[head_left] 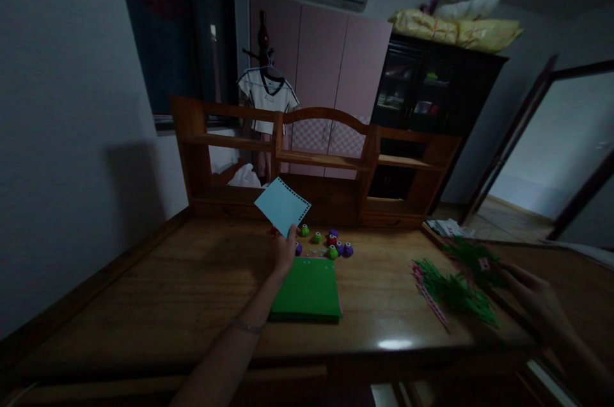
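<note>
Currently the left hand [284, 252] holds a light blue paper sheet [282, 205] raised above the table [144, 292], its fingers pinching the sheet at the lower corner. The sheet stands tilted, with a row of small punched holes along its upper right edges. It is judged thin, light and easily creased (a perforated margin is likely to tear first), so the grip belongs on an unpunched corner, as here, with gentle pressure only.

Just below the hand lies a stack of green paper [307, 290], flat on the table. Beyond it sits a cluster of small craft punches [330, 244] in green, purple and red, close together.

The right hand [537, 301] rests at the right edge of the table, touching a pile of green paper strips [455, 288]; whether its fingers are spread or pressed together cannot be told in the dim light.
</note>
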A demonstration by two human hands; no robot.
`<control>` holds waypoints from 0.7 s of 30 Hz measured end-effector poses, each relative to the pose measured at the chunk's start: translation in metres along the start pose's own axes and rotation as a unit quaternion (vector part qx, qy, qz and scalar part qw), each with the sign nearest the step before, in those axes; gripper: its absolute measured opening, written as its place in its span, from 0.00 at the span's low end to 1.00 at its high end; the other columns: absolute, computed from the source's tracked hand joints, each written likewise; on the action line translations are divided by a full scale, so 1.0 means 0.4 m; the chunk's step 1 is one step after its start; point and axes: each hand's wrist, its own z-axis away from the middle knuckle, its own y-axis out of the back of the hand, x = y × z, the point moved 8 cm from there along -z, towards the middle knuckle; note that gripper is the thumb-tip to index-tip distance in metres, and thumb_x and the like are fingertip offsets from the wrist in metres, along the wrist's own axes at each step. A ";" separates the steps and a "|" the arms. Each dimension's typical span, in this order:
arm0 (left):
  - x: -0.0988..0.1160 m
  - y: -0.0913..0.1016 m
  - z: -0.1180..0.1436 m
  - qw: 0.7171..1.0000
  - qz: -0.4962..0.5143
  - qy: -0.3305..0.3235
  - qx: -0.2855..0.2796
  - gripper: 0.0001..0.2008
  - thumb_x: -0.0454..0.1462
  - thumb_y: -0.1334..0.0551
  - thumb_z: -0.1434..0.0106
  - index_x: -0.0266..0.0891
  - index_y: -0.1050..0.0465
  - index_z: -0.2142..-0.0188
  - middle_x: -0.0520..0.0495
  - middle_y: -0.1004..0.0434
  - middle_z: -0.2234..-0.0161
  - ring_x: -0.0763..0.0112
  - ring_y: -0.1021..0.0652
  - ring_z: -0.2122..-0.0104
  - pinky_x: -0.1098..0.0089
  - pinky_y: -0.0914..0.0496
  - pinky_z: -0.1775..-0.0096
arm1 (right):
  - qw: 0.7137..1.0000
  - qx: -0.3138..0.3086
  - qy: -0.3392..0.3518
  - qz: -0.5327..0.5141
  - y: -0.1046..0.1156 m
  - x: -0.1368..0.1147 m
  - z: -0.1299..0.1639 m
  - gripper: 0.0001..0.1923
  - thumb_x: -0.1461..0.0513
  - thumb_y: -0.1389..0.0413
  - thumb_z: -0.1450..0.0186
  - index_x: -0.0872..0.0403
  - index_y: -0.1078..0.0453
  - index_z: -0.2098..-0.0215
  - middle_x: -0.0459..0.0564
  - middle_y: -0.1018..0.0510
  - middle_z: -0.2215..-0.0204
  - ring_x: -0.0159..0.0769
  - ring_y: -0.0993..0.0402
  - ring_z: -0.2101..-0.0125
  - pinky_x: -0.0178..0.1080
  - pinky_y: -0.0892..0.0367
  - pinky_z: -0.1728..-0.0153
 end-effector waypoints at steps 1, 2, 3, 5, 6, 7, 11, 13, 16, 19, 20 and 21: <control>0.000 0.001 -0.001 1.000 -0.002 -0.001 0.002 0.20 0.50 0.46 0.42 0.37 0.26 0.70 0.45 0.25 0.72 0.64 0.26 0.70 0.70 0.35 0.68 | 1.000 -0.008 -0.007 -0.016 -0.005 0.007 -0.003 0.23 0.50 0.47 0.43 0.54 0.28 0.54 0.62 0.25 0.58 0.48 0.28 0.57 0.41 0.35 0.59; 0.000 0.002 -0.001 1.000 -0.002 0.000 0.001 0.20 0.50 0.46 0.42 0.37 0.26 0.70 0.45 0.25 0.72 0.64 0.25 0.70 0.70 0.35 0.67 | 0.999 -0.023 -0.012 -0.037 -0.013 0.013 -0.005 0.24 0.50 0.46 0.43 0.55 0.29 0.53 0.63 0.26 0.56 0.49 0.29 0.55 0.42 0.36 0.58; -0.001 0.001 -0.001 1.000 -0.002 0.002 -0.002 0.20 0.50 0.46 0.42 0.37 0.26 0.70 0.45 0.25 0.72 0.64 0.25 0.70 0.69 0.35 0.67 | 0.998 -0.026 -0.015 -0.047 -0.016 0.016 -0.006 0.24 0.51 0.46 0.43 0.55 0.29 0.52 0.63 0.27 0.55 0.49 0.30 0.54 0.42 0.37 0.57; 0.000 0.000 0.000 1.000 0.000 0.005 -0.009 0.20 0.51 0.46 0.42 0.36 0.26 0.70 0.45 0.24 0.72 0.64 0.25 0.71 0.69 0.35 0.67 | 0.997 -0.043 -0.013 -0.062 -0.030 0.015 -0.006 0.25 0.52 0.46 0.42 0.54 0.31 0.50 0.63 0.28 0.53 0.49 0.32 0.52 0.41 0.38 0.55; 0.001 0.000 0.000 1.000 0.001 0.006 -0.010 0.21 0.51 0.47 0.42 0.36 0.26 0.70 0.45 0.24 0.72 0.64 0.25 0.71 0.69 0.35 0.67 | 0.997 -0.047 -0.013 -0.067 -0.036 0.014 -0.005 0.25 0.52 0.46 0.43 0.54 0.31 0.50 0.63 0.29 0.53 0.48 0.32 0.52 0.41 0.38 0.55; 0.002 0.000 0.001 1.000 0.002 0.006 -0.011 0.21 0.51 0.47 0.42 0.36 0.26 0.69 0.44 0.24 0.72 0.64 0.25 0.71 0.69 0.35 0.67 | 0.996 -0.046 -0.013 -0.069 -0.039 0.012 -0.004 0.25 0.52 0.46 0.43 0.54 0.31 0.50 0.63 0.29 0.52 0.48 0.32 0.52 0.41 0.38 0.55; 0.008 0.004 0.004 1.000 -0.005 0.014 -0.007 0.21 0.51 0.46 0.42 0.36 0.26 0.69 0.44 0.24 0.73 0.63 0.25 0.72 0.69 0.35 0.68 | 0.995 -0.039 -0.026 -0.090 -0.048 0.016 -0.005 0.26 0.53 0.44 0.45 0.56 0.31 0.51 0.64 0.28 0.54 0.48 0.30 0.55 0.40 0.36 0.59; 0.011 0.005 0.006 1.000 -0.005 0.020 -0.004 0.20 0.50 0.46 0.42 0.36 0.26 0.70 0.45 0.25 0.74 0.64 0.26 0.73 0.69 0.35 0.70 | 0.995 -0.040 -0.022 -0.092 -0.049 0.013 -0.006 0.26 0.54 0.45 0.45 0.57 0.32 0.50 0.65 0.29 0.53 0.49 0.30 0.55 0.40 0.36 0.59; 0.016 0.008 0.008 1.000 0.003 0.024 0.004 0.21 0.50 0.47 0.42 0.36 0.26 0.70 0.45 0.25 0.75 0.64 0.26 0.74 0.69 0.35 0.71 | 0.996 -0.037 -0.002 -0.075 -0.044 -0.012 0.000 0.25 0.55 0.45 0.44 0.56 0.31 0.51 0.63 0.29 0.53 0.49 0.31 0.54 0.40 0.37 0.56; 0.017 0.010 0.008 1.000 -0.005 0.020 0.010 0.21 0.51 0.47 0.42 0.36 0.26 0.71 0.44 0.25 0.75 0.63 0.26 0.73 0.69 0.35 0.70 | 0.994 -0.076 0.012 -0.083 -0.062 -0.054 0.014 0.25 0.54 0.44 0.44 0.51 0.32 0.49 0.58 0.29 0.51 0.45 0.32 0.52 0.37 0.39 0.53; 0.017 0.009 0.007 1.000 -0.009 0.015 0.008 0.21 0.51 0.47 0.42 0.36 0.26 0.71 0.44 0.25 0.74 0.63 0.25 0.72 0.69 0.35 0.70 | 0.990 -0.106 0.015 -0.089 -0.076 -0.069 0.021 0.26 0.53 0.44 0.43 0.49 0.34 0.47 0.56 0.30 0.50 0.44 0.33 0.51 0.37 0.39 0.53; 0.016 0.008 0.006 1.000 -0.012 0.010 0.005 0.21 0.51 0.47 0.42 0.37 0.26 0.71 0.44 0.25 0.74 0.63 0.25 0.72 0.69 0.35 0.69 | 0.985 -0.147 0.017 -0.094 -0.096 -0.083 0.030 0.27 0.52 0.44 0.43 0.48 0.35 0.46 0.55 0.31 0.49 0.44 0.33 0.50 0.36 0.39 0.52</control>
